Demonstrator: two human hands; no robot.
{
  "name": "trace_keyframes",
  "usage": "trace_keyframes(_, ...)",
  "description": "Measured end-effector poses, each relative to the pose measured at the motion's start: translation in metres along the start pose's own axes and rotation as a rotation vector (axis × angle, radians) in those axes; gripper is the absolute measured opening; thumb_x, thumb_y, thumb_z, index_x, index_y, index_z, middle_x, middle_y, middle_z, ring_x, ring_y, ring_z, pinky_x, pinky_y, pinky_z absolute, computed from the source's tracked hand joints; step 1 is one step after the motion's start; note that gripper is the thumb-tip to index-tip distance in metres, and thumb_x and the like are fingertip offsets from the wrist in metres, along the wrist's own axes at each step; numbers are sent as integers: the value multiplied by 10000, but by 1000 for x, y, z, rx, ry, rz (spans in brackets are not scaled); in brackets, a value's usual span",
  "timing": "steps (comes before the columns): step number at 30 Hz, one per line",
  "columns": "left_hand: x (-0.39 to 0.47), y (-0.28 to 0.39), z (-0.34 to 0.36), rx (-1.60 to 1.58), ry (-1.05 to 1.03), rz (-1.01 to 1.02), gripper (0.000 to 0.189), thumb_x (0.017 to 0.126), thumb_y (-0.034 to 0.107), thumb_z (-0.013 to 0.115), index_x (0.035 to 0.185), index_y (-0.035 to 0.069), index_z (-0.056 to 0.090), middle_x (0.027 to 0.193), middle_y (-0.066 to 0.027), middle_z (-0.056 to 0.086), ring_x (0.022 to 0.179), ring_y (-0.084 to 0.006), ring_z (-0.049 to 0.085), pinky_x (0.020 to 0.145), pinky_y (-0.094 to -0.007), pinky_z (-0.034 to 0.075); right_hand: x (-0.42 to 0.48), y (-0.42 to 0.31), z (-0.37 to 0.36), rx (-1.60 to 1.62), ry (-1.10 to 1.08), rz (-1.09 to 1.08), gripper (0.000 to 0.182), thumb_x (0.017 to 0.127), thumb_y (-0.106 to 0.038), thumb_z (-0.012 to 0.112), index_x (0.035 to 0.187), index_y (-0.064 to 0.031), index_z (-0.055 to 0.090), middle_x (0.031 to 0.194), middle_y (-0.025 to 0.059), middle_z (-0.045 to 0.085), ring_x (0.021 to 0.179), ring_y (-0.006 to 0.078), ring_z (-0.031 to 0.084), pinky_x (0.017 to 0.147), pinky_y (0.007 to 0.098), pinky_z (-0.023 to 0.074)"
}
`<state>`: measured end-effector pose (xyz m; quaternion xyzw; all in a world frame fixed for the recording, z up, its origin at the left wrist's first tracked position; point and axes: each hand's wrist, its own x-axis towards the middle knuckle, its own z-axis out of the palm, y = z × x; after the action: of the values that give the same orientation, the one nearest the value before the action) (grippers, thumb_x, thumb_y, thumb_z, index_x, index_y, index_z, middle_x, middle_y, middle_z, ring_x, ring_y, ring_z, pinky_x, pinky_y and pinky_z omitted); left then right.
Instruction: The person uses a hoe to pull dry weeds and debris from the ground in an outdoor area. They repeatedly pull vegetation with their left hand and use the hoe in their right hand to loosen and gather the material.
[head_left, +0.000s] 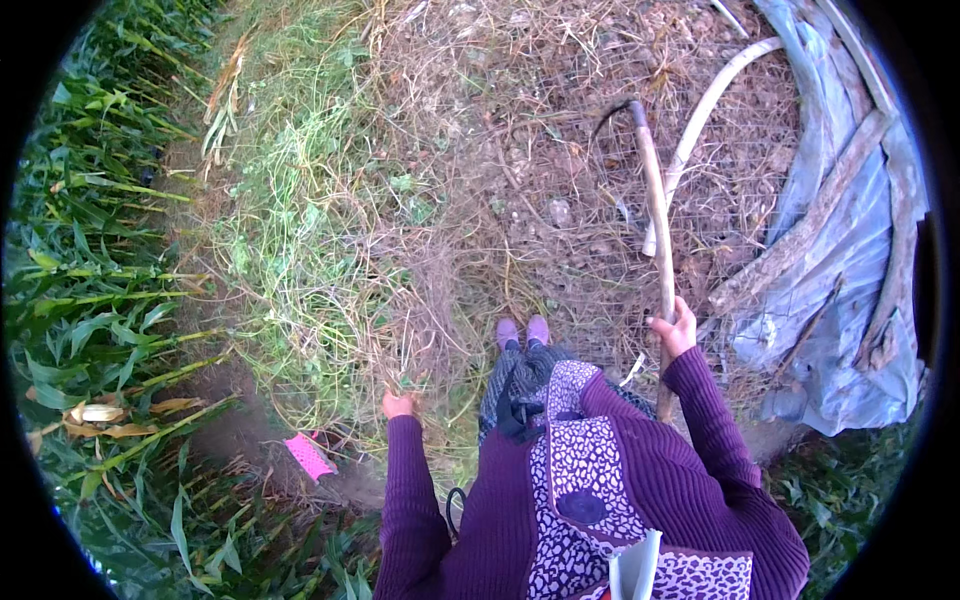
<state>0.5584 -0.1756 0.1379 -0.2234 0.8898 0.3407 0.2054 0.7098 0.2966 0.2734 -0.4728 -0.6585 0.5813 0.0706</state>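
My right hand (677, 330) grips the lower part of a long wooden handle (660, 225). At the handle's far end is a dark, curved metal blade (615, 118), like a sickle's, pointing left over dry stems. My left hand (399, 403) is closed around a bunch of dry, tangled stems (409, 352) at the near edge of a heap of vines. Green and yellow vines (300, 195) spread beyond my left hand, while brown dry stalks (555, 150) and netting-like strands cover the ground under the tool.
Maize plants (97, 225) line the left side. A pink patterned object (311, 456) lies left of my left hand. At the right are crumpled plastic sheeting (832, 300), a rough log (802, 232) and a pale curved pole (697, 120). My shoes (521, 331) stand among the stems.
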Motion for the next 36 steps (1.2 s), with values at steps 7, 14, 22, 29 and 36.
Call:
trace_keyframes(7, 11, -14, 20, 248, 61, -10, 342, 642, 99, 692, 957, 12, 590, 791, -183, 632, 740, -299, 626, 691, -377, 482, 1, 7, -17, -208, -18, -47, 343, 644, -10, 667, 945, -5, 503, 672, 27, 518, 503, 82, 482, 447, 237, 400)
trace_keyframes(14, 27, 15, 72, 191, -21, 135, 343, 640, 170, 696, 952, 61, 606, 814, -162, 641, 749, -322, 622, 692, -381, 482, 1, 20, -54, -254, 56, -4, 447, 616, -47, 682, 1023, 17, 510, 787, 73, 569, 695, 127, 528, 658, 269, 443)
trace_keyframes(22, 40, 23, 85, -16, -55, 128, 359, 629, 136, 689, 966, 41, 611, 872, -164, 638, 814, -307, 615, 735, -364, 477, 19, 19, -49, -291, -5, 3, 492, 607, -66, 699, 1052, 15, 506, 835, 100, 585, 768, 171, 554, 701, 304, 452)
trace_keyframes(29, 93, 31, 73, 134, 46, 182, 351, 652, 79, 674, 987, 19, 588, 798, -149, 631, 760, -243, 621, 688, -347, 479, 26, 20, -43, -344, 18, -105, 514, 597, -141, 718, 1046, 3, 516, 833, 141, 604, 775, 208, 585, 719, 312, 457)
trace_keyframes(36, 160, 81, 62, 137, 81, 343, 359, 674, 191, 687, 978, 25, 595, 797, -179, 633, 734, -314, 618, 655, -371, 471, 70, 9, 4, -329, 88, -109, 474, 575, -134, 716, 992, 0, 534, 807, 168, 599, 758, 235, 592, 688, 338, 465)
